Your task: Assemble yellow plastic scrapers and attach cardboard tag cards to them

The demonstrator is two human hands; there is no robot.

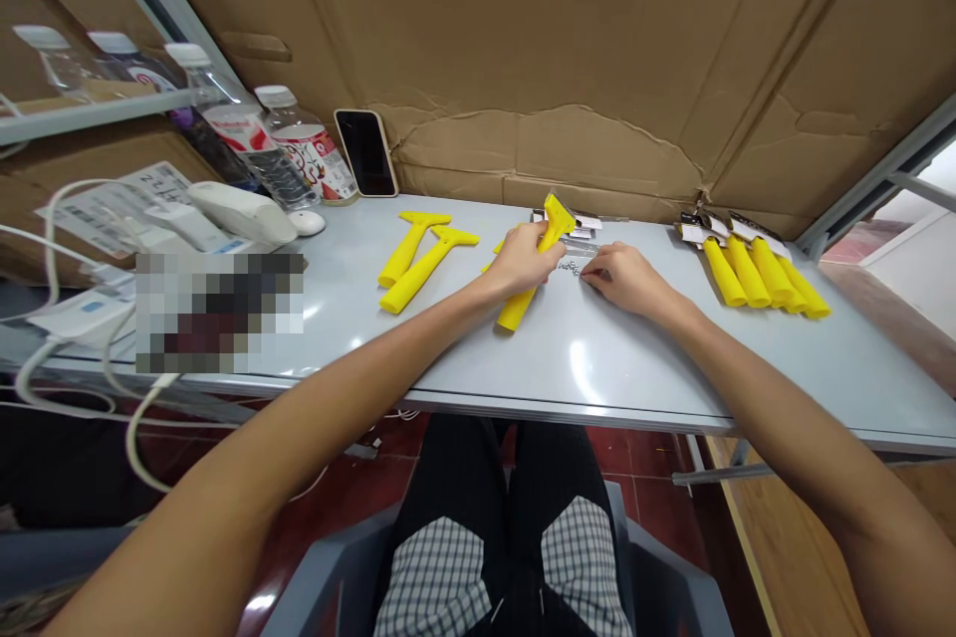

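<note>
My left hand (525, 259) is wrapped round a yellow scraper-like tool (515, 311), its wide head pointing up and away from me. Just to the right, my right hand (623, 277) has its fingertips pressed together on the table beside a small pile of tiny metal pieces (570, 267); what they pinch, if anything, is too small to make out. Behind both hands lie clear and white packages (587, 222). Two more yellow tools (422, 271) rest to the left, partly overlapping. On the right, several yellow tools (769, 274) lie side by side with labelled packaging at their heads.
A phone (366, 153) leans on the cardboard wall (523, 50) at the back of the grey table (478, 358). Bottles (310, 149), a white mouse (306, 223), chargers and cables crowd the left side. Metal frame posts stand at both sides.
</note>
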